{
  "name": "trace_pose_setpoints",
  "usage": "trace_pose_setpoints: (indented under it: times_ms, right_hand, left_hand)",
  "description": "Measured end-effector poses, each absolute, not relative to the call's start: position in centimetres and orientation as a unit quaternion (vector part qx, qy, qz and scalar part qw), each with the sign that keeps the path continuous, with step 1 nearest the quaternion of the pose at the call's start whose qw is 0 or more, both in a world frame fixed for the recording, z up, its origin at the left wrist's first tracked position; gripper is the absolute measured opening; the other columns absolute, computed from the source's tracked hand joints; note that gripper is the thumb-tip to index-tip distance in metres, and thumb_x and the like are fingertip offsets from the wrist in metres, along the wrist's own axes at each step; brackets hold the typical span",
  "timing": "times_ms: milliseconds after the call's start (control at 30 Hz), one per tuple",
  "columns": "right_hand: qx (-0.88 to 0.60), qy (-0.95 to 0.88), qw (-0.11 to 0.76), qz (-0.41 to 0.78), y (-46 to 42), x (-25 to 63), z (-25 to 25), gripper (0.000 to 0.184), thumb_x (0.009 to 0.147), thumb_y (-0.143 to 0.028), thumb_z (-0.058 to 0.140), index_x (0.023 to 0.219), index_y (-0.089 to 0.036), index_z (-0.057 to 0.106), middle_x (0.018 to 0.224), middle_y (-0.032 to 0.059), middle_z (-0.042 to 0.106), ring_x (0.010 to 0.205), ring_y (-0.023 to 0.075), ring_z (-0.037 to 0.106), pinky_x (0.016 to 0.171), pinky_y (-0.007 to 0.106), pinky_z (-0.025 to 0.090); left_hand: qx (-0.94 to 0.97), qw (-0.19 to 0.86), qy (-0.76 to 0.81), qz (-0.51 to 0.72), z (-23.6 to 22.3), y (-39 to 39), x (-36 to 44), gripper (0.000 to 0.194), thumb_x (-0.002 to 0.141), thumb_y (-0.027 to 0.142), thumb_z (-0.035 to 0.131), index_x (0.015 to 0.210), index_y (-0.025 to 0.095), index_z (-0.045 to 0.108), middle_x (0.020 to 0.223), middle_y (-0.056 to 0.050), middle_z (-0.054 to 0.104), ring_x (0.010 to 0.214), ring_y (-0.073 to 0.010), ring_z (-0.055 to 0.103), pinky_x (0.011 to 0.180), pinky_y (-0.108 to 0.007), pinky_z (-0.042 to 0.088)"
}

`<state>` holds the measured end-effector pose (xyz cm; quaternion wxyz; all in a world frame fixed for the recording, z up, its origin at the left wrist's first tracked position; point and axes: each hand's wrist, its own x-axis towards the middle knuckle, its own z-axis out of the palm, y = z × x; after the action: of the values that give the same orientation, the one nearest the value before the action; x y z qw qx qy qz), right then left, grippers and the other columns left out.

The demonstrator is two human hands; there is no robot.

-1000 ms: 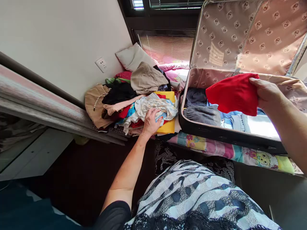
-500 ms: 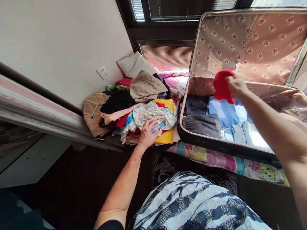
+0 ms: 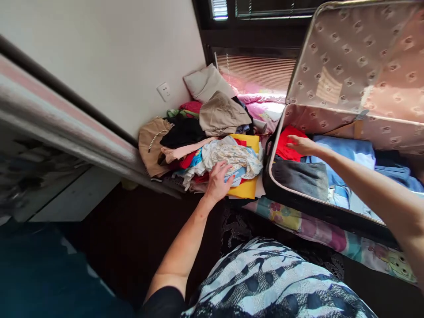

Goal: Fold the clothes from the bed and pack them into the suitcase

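Note:
An open suitcase point(image 3: 288, 199) lies on the bed with its patterned lid point(image 3: 351, 57) raised. My right hand point(image 3: 302, 145) lies flat with fingers stretched out on a red garment point(image 3: 285, 148) in the suitcase's far left corner, beside a grey folded piece point(image 3: 301, 177) and blue clothes point(image 3: 344, 152). My left hand point(image 3: 218, 182) rests on a pile of loose clothes point(image 3: 212, 150) left of the suitcase, fingers curled over a pale patterned garment point(image 3: 233, 157) lying on a yellow one point(image 3: 247, 187).
A white pillow point(image 3: 207, 81) and a beige garment point(image 3: 223, 115) lie behind the pile. A wall socket point(image 3: 164, 91) is on the white wall. A colourful cartoon bedsheet point(image 3: 314, 232) lies under the suitcase. A dark floor point(image 3: 126, 238) and a grey ledge point(image 3: 66, 132) are at left.
My right hand carried the red garment from above the suitcase down into its far left corner and now presses on it. My left hand stayed on the clothes pile.

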<state>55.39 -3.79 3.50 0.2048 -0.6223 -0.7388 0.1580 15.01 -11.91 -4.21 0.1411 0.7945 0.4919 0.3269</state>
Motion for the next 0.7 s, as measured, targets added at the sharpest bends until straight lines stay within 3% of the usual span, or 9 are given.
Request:
trace_pose_setpoints:
  times_ms: [67, 167, 233, 333, 467, 600, 700]
  right_hand:
    - [-0.64, -0.726, 0.193, 0.161, -3.9, 54.6, 4.0, 0.045, 0.105, -0.061, 0.067, 0.124, -0.022, 0.077, 0.11, 0.0185, 0.079, 0.098, 0.0347, 0.074, 0.098, 0.058, 0.061]
    - [-0.597, -0.758, 0.215, 0.148, -5.6, 51.4, 5.2, 0.043, 0.104, -0.052, 0.062, 0.138, -0.029, 0.075, 0.128, 0.0145, 0.079, 0.107, 0.0368, 0.075, 0.105, 0.06, 0.06]
    - [-0.544, -0.802, 0.211, 0.131, -7.1, 48.2, 5.7, 0.046, 0.103, -0.043, 0.059, 0.141, -0.024, 0.075, 0.138, 0.016, 0.075, 0.115, 0.0362, 0.074, 0.107, 0.057, 0.06]
    - [-0.463, -0.863, 0.163, 0.123, -8.7, 43.2, 5.4, 0.047, 0.102, -0.036, 0.058, 0.143, -0.018, 0.074, 0.139, 0.0188, 0.073, 0.127, 0.0358, 0.07, 0.114, 0.053, 0.057]
    - [-0.399, -0.904, 0.098, 0.115, -9.0, 38.9, 3.7, 0.054, 0.1, -0.04, 0.069, 0.151, -0.022, 0.068, 0.14, 0.0192, 0.07, 0.133, 0.0385, 0.064, 0.117, 0.055, 0.053]
    - [-0.441, -0.888, 0.097, 0.092, -8.0, 38.1, 2.2, 0.064, 0.101, -0.044, 0.069, 0.16, -0.021, 0.059, 0.155, 0.023, 0.06, 0.141, 0.0419, 0.058, 0.119, 0.058, 0.05]
    - [-0.543, -0.831, 0.09, 0.08, -6.6, 38.8, 1.5, 0.07, 0.103, -0.047, 0.063, 0.165, -0.016, 0.052, 0.154, 0.028, 0.061, 0.136, 0.0454, 0.061, 0.112, 0.061, 0.053]
  left_hand:
    - [0.793, 0.143, 0.516, 0.291, -4.4, -11.5, 15.5, 0.044, 0.094, 0.025, 0.078, 0.137, 0.021, 0.075, 0.151, -0.017, 0.064, 0.143, -0.0371, 0.064, 0.121, -0.056, 0.055]
    - [0.791, 0.153, 0.532, 0.26, -4.8, -10.5, 15.8, 0.059, 0.091, 0.028, 0.085, 0.147, 0.018, 0.071, 0.154, -0.019, 0.061, 0.146, -0.0404, 0.06, 0.119, -0.057, 0.054]
    - [0.795, 0.154, 0.52, 0.272, -5.0, -9.8, 15.6, 0.062, 0.091, 0.024, 0.084, 0.15, 0.019, 0.069, 0.152, -0.018, 0.063, 0.144, -0.0375, 0.062, 0.121, -0.054, 0.053]
    - [0.802, 0.145, 0.501, 0.293, -5.0, -8.7, 14.9, 0.045, 0.096, 0.012, 0.07, 0.14, 0.02, 0.075, 0.138, -0.014, 0.071, 0.133, -0.0309, 0.068, 0.12, -0.048, 0.054]
    - [0.802, 0.124, 0.493, 0.312, -4.1, -7.6, 14.0, 0.035, 0.102, 0.007, 0.056, 0.119, 0.019, 0.084, 0.117, -0.012, 0.077, 0.119, -0.0273, 0.072, 0.111, -0.044, 0.059]
    - [0.838, 0.15, 0.42, 0.313, -3.0, -7.4, 13.2, 0.021, 0.107, 0.022, 0.064, 0.108, 0.022, 0.085, 0.116, -0.01, 0.079, 0.116, -0.0267, 0.074, 0.109, -0.045, 0.059]
    - [0.844, 0.197, 0.397, 0.303, -2.9, -6.8, 12.5, 0.018, 0.106, 0.03, 0.07, 0.101, 0.02, 0.085, 0.112, -0.011, 0.079, 0.109, -0.0261, 0.077, 0.105, -0.044, 0.061]
